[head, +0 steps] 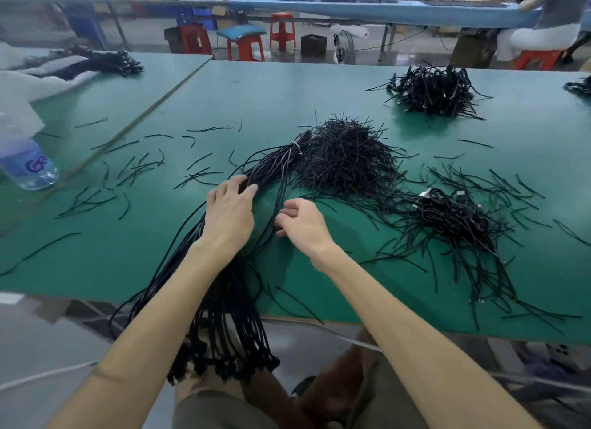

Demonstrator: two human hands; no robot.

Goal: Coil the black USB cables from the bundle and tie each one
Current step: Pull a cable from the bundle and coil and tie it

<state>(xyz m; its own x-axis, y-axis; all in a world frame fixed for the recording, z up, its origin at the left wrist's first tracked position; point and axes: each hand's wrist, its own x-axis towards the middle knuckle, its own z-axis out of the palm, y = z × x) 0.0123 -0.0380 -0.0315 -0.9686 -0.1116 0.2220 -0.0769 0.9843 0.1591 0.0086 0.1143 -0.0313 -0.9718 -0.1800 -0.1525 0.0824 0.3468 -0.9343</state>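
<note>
A long bundle of black USB cables (271,163) lies across the green table (256,102), bound with a white band near its far end, and its plug ends hang over the front edge. My left hand (228,212) rests on the bundle, fingers spread over the strands. My right hand (299,224) sits just right of it, fingertips pinching a single cable (282,191) that curves away from the bundle. A heap of black twist ties (345,156) lies beyond my hands. Coiled, tied cables (454,217) pile up to the right.
Loose ties (137,169) are scattered over the left half of the table. A water bottle (27,164) lies at the left edge. Another pile of coiled cables (435,89) sits at the far right. Red stools (246,46) and a second workbench stand behind.
</note>
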